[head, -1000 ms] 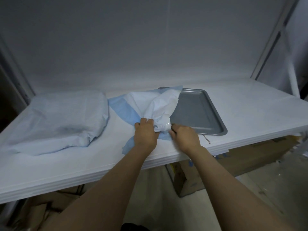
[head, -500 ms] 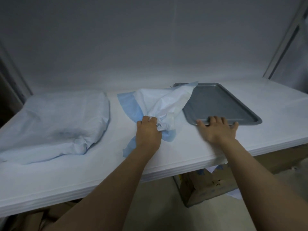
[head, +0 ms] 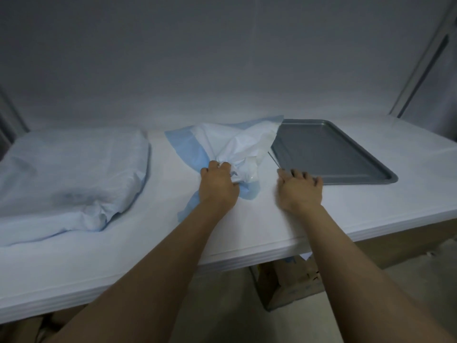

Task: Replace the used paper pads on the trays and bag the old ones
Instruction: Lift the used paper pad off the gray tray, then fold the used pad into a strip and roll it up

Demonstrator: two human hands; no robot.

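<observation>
Snagging looks the likeliest trouble: the left hand clutches the crumpled used pad on the counter, its loose corner overlapping the unlined tray; the right hand bends its fingers at the near rim, grip unclear.

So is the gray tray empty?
Empty: the gray tray shows only bare metal; the crumpled paper pad is bunched in the left hand.

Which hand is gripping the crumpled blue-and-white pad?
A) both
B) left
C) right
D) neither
B: the left hand grips the crumpled pad, while the right hand is on the near rim of the grey tray.
</observation>
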